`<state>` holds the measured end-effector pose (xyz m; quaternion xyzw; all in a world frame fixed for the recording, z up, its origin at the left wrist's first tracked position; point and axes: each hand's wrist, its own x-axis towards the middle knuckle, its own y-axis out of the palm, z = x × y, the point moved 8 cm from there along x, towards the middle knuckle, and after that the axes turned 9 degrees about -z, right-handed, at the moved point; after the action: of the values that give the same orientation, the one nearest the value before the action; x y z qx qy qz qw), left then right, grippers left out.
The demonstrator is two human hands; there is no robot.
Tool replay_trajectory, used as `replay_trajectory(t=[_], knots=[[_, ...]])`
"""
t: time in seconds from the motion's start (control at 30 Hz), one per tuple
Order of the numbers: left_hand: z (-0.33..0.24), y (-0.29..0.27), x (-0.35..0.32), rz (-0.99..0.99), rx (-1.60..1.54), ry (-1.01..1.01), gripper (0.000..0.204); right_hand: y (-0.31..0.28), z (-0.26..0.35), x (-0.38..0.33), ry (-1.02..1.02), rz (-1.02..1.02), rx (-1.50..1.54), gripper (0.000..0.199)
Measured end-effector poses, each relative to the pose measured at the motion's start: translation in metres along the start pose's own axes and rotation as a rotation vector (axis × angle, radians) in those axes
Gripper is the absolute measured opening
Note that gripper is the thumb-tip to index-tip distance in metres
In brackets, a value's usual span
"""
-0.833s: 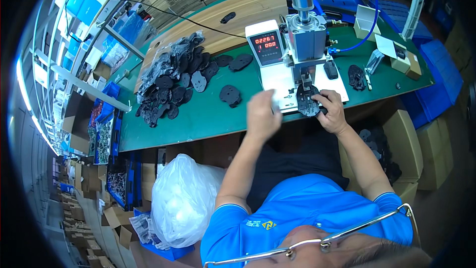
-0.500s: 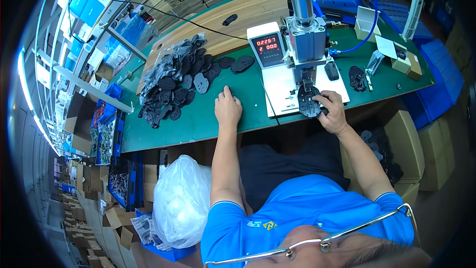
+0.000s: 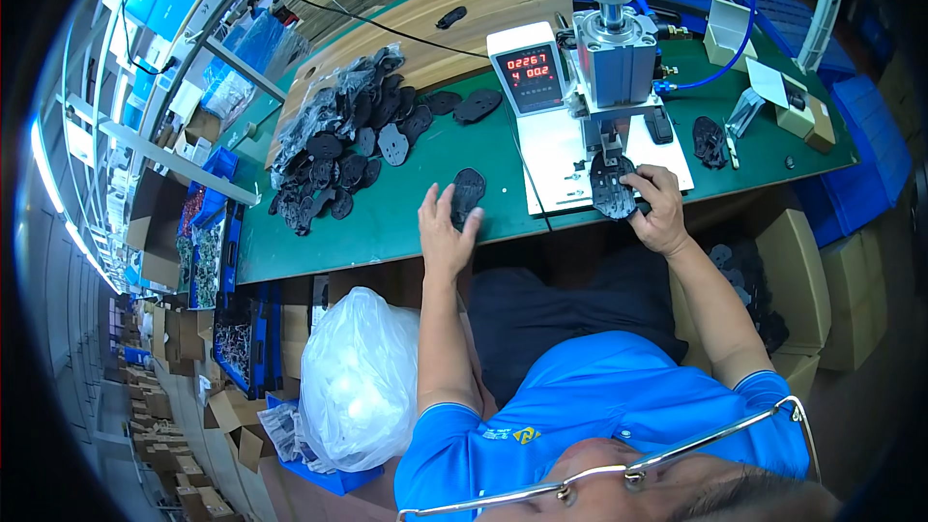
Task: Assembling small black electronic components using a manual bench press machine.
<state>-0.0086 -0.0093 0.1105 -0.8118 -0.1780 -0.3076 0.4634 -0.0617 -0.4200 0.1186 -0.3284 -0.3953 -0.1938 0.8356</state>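
Observation:
My left hand [image 3: 448, 234] rests over the green tabletop with fingers and thumb apart. Between its thumb and forefinger lies a flat, black, sole-shaped plastic plate [image 3: 470, 190]; whether the thumb touches its lower edge I cannot tell. With my right hand [image 3: 660, 210] I grip the right edge of another black plastic plate [image 3: 611, 195], which sits on the white machine base [image 3: 548, 174]. Its upper end is under the tool of a pneumatic press [image 3: 615, 63]. The fingertips of my right hand lie on top of that plate, the thumb at its lower side.
A heap of similar black plates [image 3: 333, 150] with grey plastic film lies left on the table. A control box [image 3: 527, 72] with red digits stands beside the press. Another black part [image 3: 710, 142] and small boxes [image 3: 795, 121] are right. A white plastic bag [image 3: 358, 382] stands below the table edge.
My left hand has spread its fingers, and a black plate now shows beside them on the table. My right hand stays on its plate at the press. The display's digits differ.

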Motion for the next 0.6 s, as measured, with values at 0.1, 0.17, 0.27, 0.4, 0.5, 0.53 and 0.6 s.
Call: replay_trajectory(t=[0.1,0.17,0.27,0.4,0.5,0.53,0.6], knots=[[-0.026,0.012,-0.007,0.215,0.122,0.100,0.076,-0.004,-0.006,-0.002,0.018,-0.006,-0.025,0.047],[-0.040,0.013,-0.015,0.245,0.099,0.121,0.082,-0.002,-0.009,-0.004,0.007,-0.015,-0.014,0.048],[-0.062,0.007,-0.024,0.243,0.069,0.176,0.079,0.000,-0.005,-0.002,0.013,-0.013,0.000,0.046],[-0.058,0.007,-0.036,0.245,0.064,0.211,0.059,0.003,0.000,0.000,-0.015,-0.013,-0.001,0.045],[-0.067,0.004,-0.037,0.241,0.017,0.208,0.055,0.000,-0.003,-0.001,-0.002,-0.015,-0.004,0.045],[-0.068,0.004,-0.037,0.240,0.018,0.210,0.055,0.000,-0.003,-0.001,-0.003,-0.018,-0.004,0.045],[-0.073,-0.003,-0.035,0.171,-0.105,0.219,0.050,-0.001,-0.003,-0.002,-0.004,-0.021,-0.008,0.045]])
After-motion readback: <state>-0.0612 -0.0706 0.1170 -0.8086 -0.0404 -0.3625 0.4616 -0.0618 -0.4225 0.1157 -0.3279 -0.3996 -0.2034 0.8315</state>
